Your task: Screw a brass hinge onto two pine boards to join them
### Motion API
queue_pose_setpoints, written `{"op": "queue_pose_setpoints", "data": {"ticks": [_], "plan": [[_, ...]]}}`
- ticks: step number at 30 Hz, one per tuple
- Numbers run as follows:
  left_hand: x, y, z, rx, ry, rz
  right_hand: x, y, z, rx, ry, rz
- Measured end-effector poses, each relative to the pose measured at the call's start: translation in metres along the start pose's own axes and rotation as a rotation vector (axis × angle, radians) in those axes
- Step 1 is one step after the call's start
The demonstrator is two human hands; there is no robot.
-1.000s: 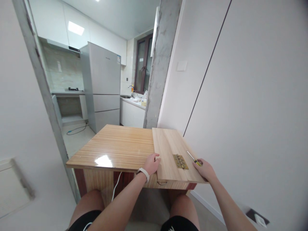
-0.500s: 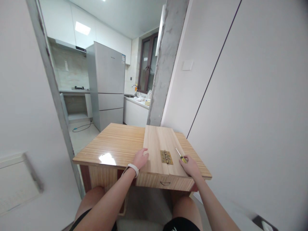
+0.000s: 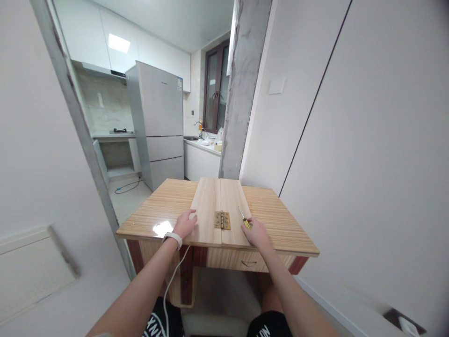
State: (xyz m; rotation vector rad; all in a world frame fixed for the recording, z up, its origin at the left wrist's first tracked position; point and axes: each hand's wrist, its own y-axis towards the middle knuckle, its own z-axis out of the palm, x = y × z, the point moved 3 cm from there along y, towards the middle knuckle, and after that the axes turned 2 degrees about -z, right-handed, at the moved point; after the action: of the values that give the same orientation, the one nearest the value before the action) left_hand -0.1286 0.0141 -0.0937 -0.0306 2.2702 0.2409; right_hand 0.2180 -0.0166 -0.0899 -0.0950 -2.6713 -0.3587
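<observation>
Two pale wooden boards, a left board (image 3: 205,196) and a right board (image 3: 233,192), lie side by side on the desk. A brass hinge (image 3: 222,220) lies across the seam between them, towards the near end. My left hand (image 3: 184,224), with a white band at the wrist, rests at the left board's outer edge, thumb and fingers apart. In my right hand (image 3: 258,233) is a screwdriver (image 3: 247,223) with a yellow and black handle, its shaft pointing away and up to the left. That hand rests on the right board near its outer edge.
The wood-grain desk (image 3: 287,224) has a drawer (image 3: 231,260) at its front. A white cable (image 3: 171,281) hangs by my left forearm. A wall (image 3: 351,164) stands close on the right. Beyond the doorway are a grey fridge (image 3: 161,107) and a sink counter (image 3: 203,154).
Both boards and the hinge have slid left across the desk, and my two hands have moved left with them. The view has shifted slightly, bringing the white cable into sight.
</observation>
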Motion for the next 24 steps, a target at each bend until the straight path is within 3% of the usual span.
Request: {"op": "queue_pose_setpoints", "data": {"ticks": [10, 15, 20, 24], "plan": [[0.007, 0.005, -0.005, 0.049, 0.287, 0.102, 0.012, -0.008, 0.007, -0.026, 0.026, 0.008], [-0.015, 0.000, 0.008, -0.024, 0.510, 0.201, 0.011, -0.010, 0.006, -0.022, 0.002, 0.020], [-0.045, -0.001, 0.030, 0.049, 0.423, 0.297, 0.011, -0.006, 0.008, 0.010, -0.072, -0.008], [-0.056, -0.003, 0.041, 0.072, 0.407, 0.332, 0.008, -0.002, 0.010, 0.020, -0.135, -0.030]]}}
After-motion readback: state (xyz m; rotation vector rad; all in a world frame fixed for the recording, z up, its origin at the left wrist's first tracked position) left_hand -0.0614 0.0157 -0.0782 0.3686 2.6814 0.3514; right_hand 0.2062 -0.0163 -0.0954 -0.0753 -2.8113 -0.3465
